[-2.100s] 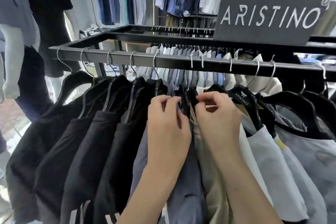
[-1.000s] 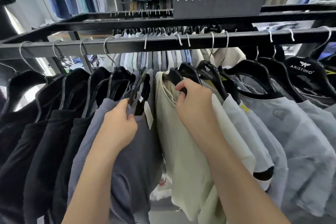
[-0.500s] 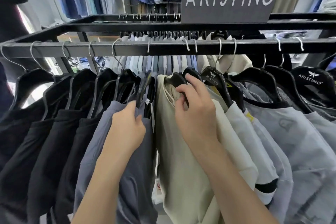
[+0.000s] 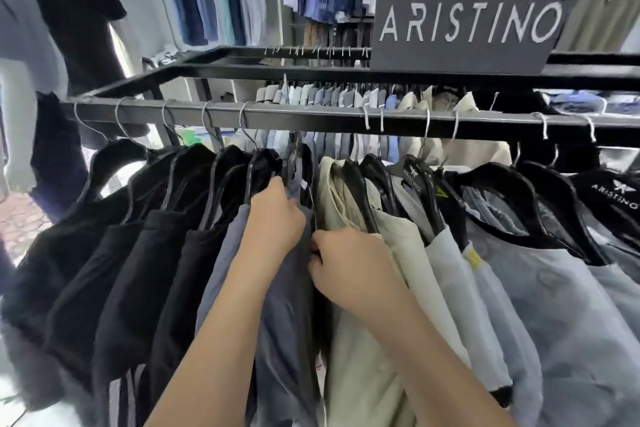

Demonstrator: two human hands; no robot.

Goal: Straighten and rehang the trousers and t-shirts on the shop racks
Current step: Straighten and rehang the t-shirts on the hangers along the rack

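The left hand (image 4: 273, 222) and right hand (image 4: 349, 270) are bare. The left forearm (image 4: 214, 340) and right forearm (image 4: 443, 357) are bare too, uncovered from wrist to frame edge.

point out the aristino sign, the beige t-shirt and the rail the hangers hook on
aristino sign (image 4: 471, 19), head view, middle of its lettered face
beige t-shirt (image 4: 360, 367), head view, front panel beside the forearm
rail (image 4: 304, 116), head view, bare stretch between hooks
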